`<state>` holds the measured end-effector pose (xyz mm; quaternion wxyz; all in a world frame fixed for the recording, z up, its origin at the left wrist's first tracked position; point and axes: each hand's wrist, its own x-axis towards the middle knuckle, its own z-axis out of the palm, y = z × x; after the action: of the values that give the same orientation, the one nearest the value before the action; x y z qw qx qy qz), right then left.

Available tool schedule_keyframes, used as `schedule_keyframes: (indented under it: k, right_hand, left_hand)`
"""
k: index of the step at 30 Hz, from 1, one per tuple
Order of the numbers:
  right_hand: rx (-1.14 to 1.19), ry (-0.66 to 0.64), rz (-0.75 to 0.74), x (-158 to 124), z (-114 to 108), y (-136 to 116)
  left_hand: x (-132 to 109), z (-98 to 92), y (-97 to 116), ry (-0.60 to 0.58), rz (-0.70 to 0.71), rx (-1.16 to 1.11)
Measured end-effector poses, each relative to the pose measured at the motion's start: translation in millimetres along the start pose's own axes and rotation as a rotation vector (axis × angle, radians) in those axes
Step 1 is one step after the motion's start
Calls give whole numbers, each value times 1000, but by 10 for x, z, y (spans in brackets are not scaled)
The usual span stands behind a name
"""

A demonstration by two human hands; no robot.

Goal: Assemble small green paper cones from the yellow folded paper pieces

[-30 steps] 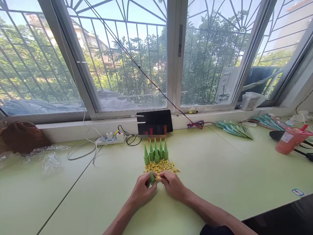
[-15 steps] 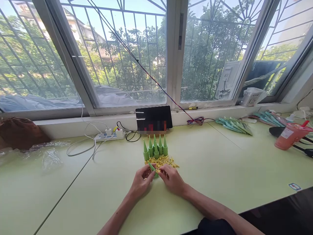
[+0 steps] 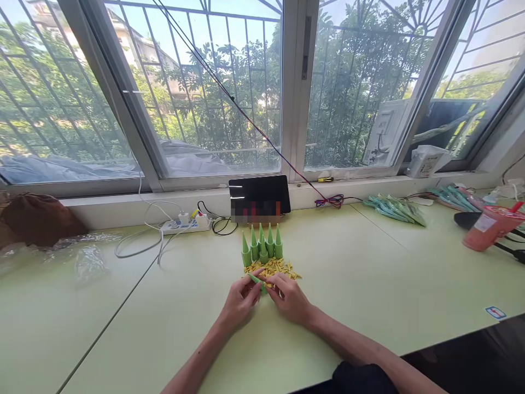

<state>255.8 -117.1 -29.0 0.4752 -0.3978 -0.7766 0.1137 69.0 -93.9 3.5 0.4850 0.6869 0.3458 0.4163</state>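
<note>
My left hand (image 3: 238, 301) is closed around a slim green pointed cone (image 3: 255, 279), which lies tilted with its tip toward the upper left. Close against its lower end, my right hand (image 3: 291, 302) has its thumb and forefinger pinched together. A bit of yellow shows by those fingertips, but whether they grip it I cannot make out. Just beyond both hands is a loose heap of small yellow pieces (image 3: 284, 267). Behind the heap, several green cones with ribbed bases (image 3: 264, 253) stand upright in a cluster.
A dark-screened tablet (image 3: 259, 191) leans at the window ledge. Left of it lie a power strip (image 3: 186, 225) with cables and a brown bag (image 3: 41, 219). To the right are bundled wires (image 3: 330, 201), plastic-wrapped packets (image 3: 394, 210) and a red drink cup (image 3: 486, 232).
The green cone in my left hand has tipped a little flatter. Both hands stay together in front of the yellow heap, and the view has shifted slightly.
</note>
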Motion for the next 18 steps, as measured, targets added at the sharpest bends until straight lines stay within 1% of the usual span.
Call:
schedule_keyframes:
  k: [4,11,15,18]
  right_hand:
    - [15,10,-19,11,-1,-12]
    - [43,79,-45,6,21,-12]
    - [54,100,-36,-4,33,-2]
    - [69,98,-26,-9,41,3]
  left_hand:
    - [-4,-3,-10,29,42,52]
    - [-2,-16,-9,72,82,172]
    - [12,-33,-36,97,112,280]
    - [11,-43,-59,95,134,328]
